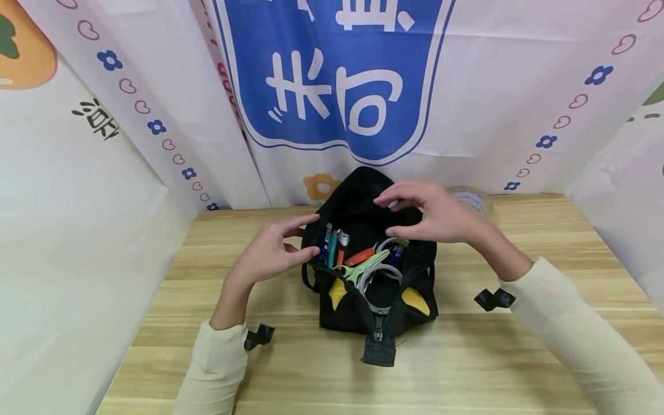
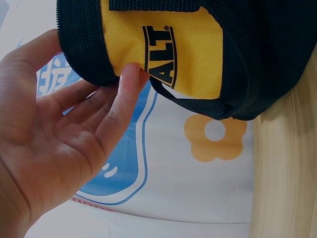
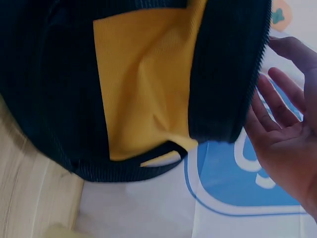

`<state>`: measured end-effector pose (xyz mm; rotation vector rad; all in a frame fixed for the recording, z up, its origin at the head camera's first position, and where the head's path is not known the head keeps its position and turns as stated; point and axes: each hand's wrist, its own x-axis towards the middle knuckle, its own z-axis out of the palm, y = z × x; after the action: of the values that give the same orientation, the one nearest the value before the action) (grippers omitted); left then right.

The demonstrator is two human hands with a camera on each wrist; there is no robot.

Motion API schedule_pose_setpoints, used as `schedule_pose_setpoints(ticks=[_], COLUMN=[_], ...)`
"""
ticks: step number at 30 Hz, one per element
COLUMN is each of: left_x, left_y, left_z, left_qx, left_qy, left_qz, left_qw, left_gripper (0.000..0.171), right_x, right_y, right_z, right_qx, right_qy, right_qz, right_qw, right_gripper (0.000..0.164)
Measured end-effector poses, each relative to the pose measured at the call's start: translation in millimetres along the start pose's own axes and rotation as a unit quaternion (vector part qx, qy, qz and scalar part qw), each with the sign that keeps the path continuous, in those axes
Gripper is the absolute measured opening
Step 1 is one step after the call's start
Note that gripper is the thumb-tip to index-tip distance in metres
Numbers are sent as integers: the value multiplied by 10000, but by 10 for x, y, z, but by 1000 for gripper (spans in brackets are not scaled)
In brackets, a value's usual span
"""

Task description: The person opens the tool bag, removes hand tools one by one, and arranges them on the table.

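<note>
A black tool bag with yellow panels stands unzipped on the table, its mouth facing up. Inside lie green-handled scissors, an orange-handled tool, a dark blue pen-like stick, a teal stick and a pale ring-shaped roll. My left hand is at the bag's left rim, fingers spread; its thumb touches the yellow side panel in the left wrist view. My right hand hovers over the right rim with loosely bent fingers, holding nothing; in the right wrist view its fingertips overlap the zipper edge.
A roll of tape lies on the wooden table behind my right wrist. A printed cloth hangs right behind the bag, with white cloth on both sides. The bag's zipper end tab reaches forward over the table.
</note>
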<state>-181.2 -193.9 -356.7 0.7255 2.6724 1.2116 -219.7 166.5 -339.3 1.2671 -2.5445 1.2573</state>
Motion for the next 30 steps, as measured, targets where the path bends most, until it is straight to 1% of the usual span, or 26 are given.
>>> schedule_pose_setpoints(ticks=[3, 12, 18, 23, 28, 30], left_x=[0, 2, -3, -8, -11, -15], left_y=[-1, 4, -1, -4, -4, -3], left_z=[0, 8, 19, 20, 10, 4], left_qx=[-4, -89, -135, -143, -102, -102], left_qy=[13, 7, 12, -1, 3, 9], left_qz=[12, -37, -13, -25, -22, -7], left_qw=[10000, 10000, 9999, 9999, 9999, 9999], left_gripper=[64, 64, 64, 64, 64, 64], right_x=[65, 221, 276, 243, 202, 190], right_y=[-4, 34, 113, 191, 223, 232], right_z=[66, 301, 453, 547, 618, 644], right_qx=[100, 279, 70, -103, -413, -426], right_qy=[-233, -826, -1126, -1466, -1653, -1732], right_qz=[-64, -44, 15, 145, 257, 330], right_qw=[9997, 9962, 9936, 9890, 9850, 9834], right_gripper=[48, 46, 45, 47, 47, 47])
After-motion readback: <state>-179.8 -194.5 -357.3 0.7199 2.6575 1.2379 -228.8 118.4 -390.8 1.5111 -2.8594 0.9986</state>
